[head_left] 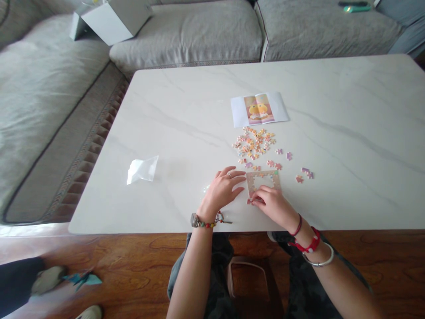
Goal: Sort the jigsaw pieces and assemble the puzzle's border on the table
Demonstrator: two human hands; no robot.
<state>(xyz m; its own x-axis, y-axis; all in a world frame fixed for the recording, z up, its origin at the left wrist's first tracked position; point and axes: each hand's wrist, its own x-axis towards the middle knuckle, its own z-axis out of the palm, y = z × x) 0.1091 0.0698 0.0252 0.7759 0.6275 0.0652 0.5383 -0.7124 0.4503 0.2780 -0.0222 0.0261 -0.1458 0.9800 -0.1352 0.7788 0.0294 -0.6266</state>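
On the white table lies a partly joined puzzle border, a roughly square ring of jigsaw pieces around bare tabletop. My right hand is at its lower edge, fingertips pinched on a small reddish jigsaw piece. My left hand rests at the border's left side, fingers stretched out and holding nothing. Just beyond the border is a heap of loose jigsaw pieces in orange, yellow and pink. A few pink pieces and purple pieces lie apart to the right.
Behind the heap lies a creased reference picture of two yellow figures. A clear plastic bag is on the left of the table. Grey sofas border the far and left sides. Another person's shoe shows on the wooden floor.
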